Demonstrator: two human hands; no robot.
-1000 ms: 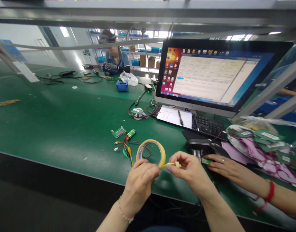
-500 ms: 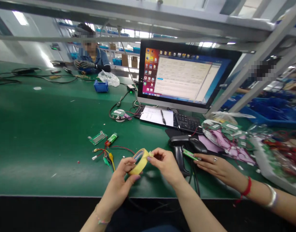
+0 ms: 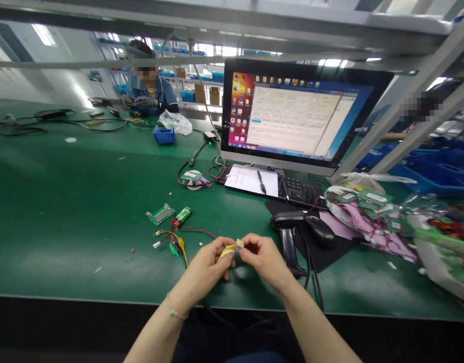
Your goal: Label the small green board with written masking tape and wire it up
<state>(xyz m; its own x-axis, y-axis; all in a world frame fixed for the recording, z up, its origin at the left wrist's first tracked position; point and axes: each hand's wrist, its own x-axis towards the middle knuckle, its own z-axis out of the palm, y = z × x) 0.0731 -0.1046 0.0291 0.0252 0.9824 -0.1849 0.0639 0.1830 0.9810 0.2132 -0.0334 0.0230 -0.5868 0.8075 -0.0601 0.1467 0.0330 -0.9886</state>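
Observation:
Both of my hands meet over the near edge of the green bench. My left hand (image 3: 209, 264) is closed round a yellow tape roll (image 3: 227, 250), of which only a sliver shows between the fingers. My right hand (image 3: 264, 257) pinches the loose yellow end of the tape (image 3: 239, 243) at the top of the roll. Just left of my hands lie red and yellow clip leads (image 3: 175, 241), a small green battery (image 3: 182, 215) and a small display board (image 3: 161, 214).
A monitor (image 3: 292, 118) stands behind a keyboard (image 3: 303, 192), a paper sheet with a pen (image 3: 250, 179) and a black mouse (image 3: 320, 230). A handheld scanner (image 3: 288, 232) lies right of my hands. Circuit boards in bags (image 3: 368, 212) pile at right. A seated person works at far left.
The co-worker's hand with the small green board has gone from the right. My hands have drawn closer together, and the tape roll is now mostly hidden in my left hand.

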